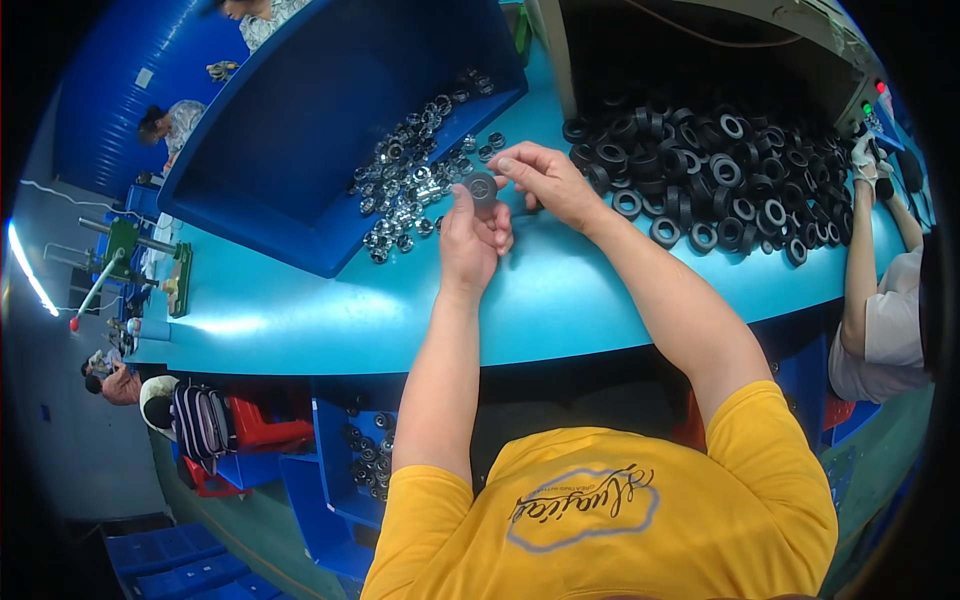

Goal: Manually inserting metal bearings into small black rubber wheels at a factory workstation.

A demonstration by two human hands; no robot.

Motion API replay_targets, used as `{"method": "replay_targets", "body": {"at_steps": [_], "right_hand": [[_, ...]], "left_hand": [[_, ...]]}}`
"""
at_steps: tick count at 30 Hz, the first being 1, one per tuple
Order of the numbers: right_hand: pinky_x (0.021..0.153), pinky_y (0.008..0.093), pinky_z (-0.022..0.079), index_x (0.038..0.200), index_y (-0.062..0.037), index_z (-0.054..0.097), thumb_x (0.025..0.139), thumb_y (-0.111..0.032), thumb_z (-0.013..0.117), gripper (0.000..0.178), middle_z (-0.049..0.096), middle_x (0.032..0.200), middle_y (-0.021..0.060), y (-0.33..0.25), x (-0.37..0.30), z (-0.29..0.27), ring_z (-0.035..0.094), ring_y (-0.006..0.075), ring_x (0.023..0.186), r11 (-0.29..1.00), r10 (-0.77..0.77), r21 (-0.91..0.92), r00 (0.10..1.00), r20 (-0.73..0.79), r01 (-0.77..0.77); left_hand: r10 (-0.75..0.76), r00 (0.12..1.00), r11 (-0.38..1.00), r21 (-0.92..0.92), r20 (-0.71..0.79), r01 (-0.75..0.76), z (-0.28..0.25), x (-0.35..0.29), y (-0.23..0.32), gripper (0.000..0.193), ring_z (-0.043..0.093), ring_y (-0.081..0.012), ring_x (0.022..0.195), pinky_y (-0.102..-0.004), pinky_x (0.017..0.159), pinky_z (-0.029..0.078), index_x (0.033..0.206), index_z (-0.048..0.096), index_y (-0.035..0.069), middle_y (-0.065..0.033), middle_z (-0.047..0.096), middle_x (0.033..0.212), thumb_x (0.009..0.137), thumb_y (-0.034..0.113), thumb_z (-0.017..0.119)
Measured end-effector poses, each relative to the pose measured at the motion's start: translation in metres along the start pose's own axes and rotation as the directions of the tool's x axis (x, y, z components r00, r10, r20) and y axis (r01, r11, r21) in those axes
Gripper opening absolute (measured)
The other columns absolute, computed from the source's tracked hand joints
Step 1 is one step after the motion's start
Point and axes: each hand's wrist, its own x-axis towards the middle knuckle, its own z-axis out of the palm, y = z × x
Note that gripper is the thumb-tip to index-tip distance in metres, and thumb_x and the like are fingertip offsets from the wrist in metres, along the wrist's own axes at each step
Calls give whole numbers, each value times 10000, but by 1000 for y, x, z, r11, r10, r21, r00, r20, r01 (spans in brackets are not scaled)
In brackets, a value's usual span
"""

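One grey disc (pixel 482 188) sits between the thumb and fingers of the left hand (pixel 473 246) above the tabletop (pixel 560 300); just beside it, the fingers of the right hand (pixel 556 184) are nearly together, though whether they grip anything I cannot tell. Should the left thumb slip, the disc could drop and get lost among the shiny pieces (pixel 392 206) at the blue bin (pixel 275 150) beyond.

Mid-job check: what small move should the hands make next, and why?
Probably steady the round grey part at its rim with the right hand: the left hand holds it up, and the right is close beside it, though any contact is unclear.
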Motion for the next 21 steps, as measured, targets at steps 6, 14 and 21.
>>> {"method": "replay_targets", "body": {"at_steps": [6,14,21], "right_hand": [[721,259,530,1259,-64,736,917,-327,800,436,738,1136,31,-3,0,0,628,100,917,994,-50,-92,995,88,58],[936,371,549,1326,-97,730,801,-280,888,577,721,1197,35,-1,-1,0,632,161,981,987,-79,-131,989,124,95],[920,383,565,1311,-113,742,778,-238,903,571,699,1161,52,-6,-1,2,643,183,966,981,-77,-165,989,127,98]], "left_hand": [[6,1000,1000,18,-27,-5,-4,0,-3,707,517,-114,595,-268,510,406,1249,636,22,-35,589,772,1103,657,361],[28,999,996,83,-27,-26,0,1,-2,776,516,-108,592,-268,503,401,1272,636,-25,-37,603,786,1103,670,336],[21,998,997,77,-64,-16,2,1,-1,784,522,-115,595,-273,507,408,1295,637,-18,-47,618,790,1112,663,295]]}}
